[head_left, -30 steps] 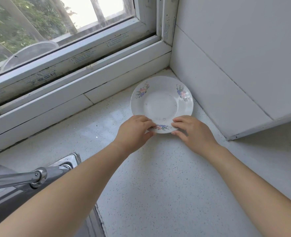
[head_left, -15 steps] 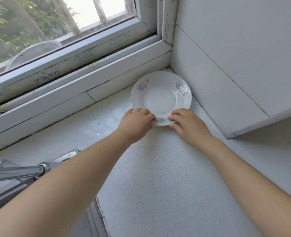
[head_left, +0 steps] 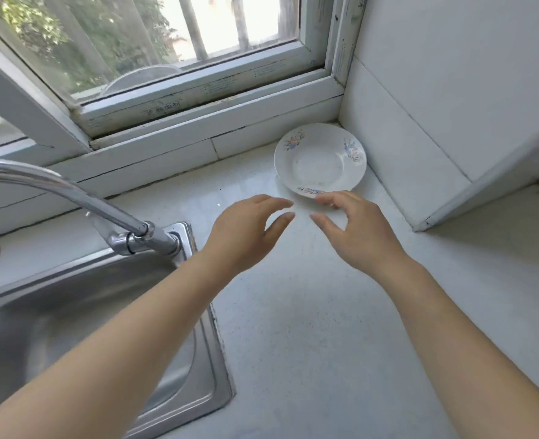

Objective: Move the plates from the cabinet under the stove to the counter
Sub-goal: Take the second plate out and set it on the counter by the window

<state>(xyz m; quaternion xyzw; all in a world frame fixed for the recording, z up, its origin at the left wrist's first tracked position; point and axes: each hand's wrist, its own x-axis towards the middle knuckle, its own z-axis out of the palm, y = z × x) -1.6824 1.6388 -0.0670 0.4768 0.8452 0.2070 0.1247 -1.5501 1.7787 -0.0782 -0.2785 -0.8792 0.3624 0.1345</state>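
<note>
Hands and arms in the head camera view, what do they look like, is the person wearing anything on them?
Both are bare. The left hand and right hand show no gloves, rings or watch, and both forearms are uncovered to the frame edge, with no sleeve in view. Fingernails look short and unpainted. No markings or bands show at either wrist.

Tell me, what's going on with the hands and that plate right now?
Left hand open, off plate. Right hand open, fingertips at the rim. Flowered plate flat on counter, in the corner. Nothing in the way.
</note>
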